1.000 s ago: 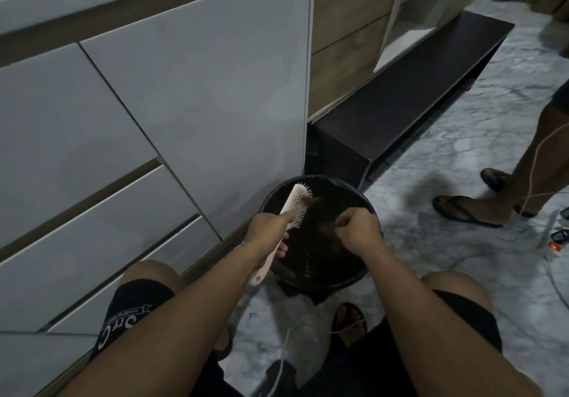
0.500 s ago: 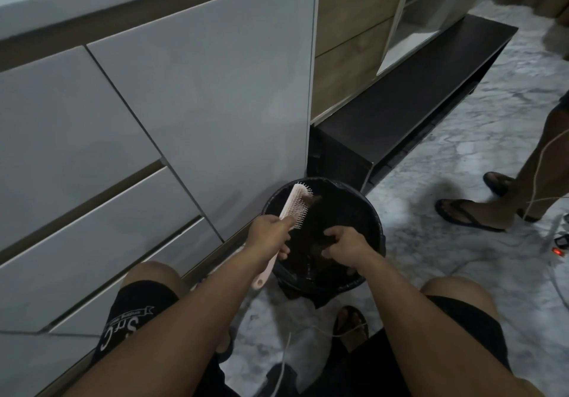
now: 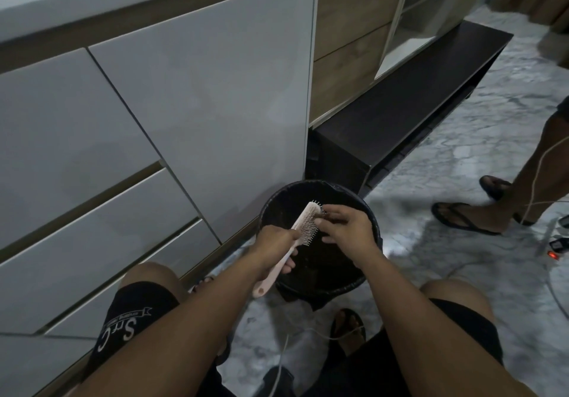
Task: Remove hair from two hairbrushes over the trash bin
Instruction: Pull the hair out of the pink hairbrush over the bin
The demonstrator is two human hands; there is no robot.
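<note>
Grey drawer fronts (image 3: 154,138) meet a dark low bench (image 3: 409,101) on the marble floor (image 3: 462,156).

A home living room: glossy white cabinet drawers (image 3: 92,212), low dark TV bench (image 3: 415,101), marble floor (image 3: 462,150).

Me, from the head camera: bare arms, black shorts, sandals.

My left hand (image 3: 277,242) and right hand (image 3: 346,227) are bare, and both forearms show no sleeves, watch or bands. I wear black shorts (image 3: 135,319); the left leg carries white lettering under a small curved banner print. My knees are uncovered. On my right foot is a dark open sandal (image 3: 348,326) with straps. A thin white cable (image 3: 283,353) hangs down between my legs.
</note>
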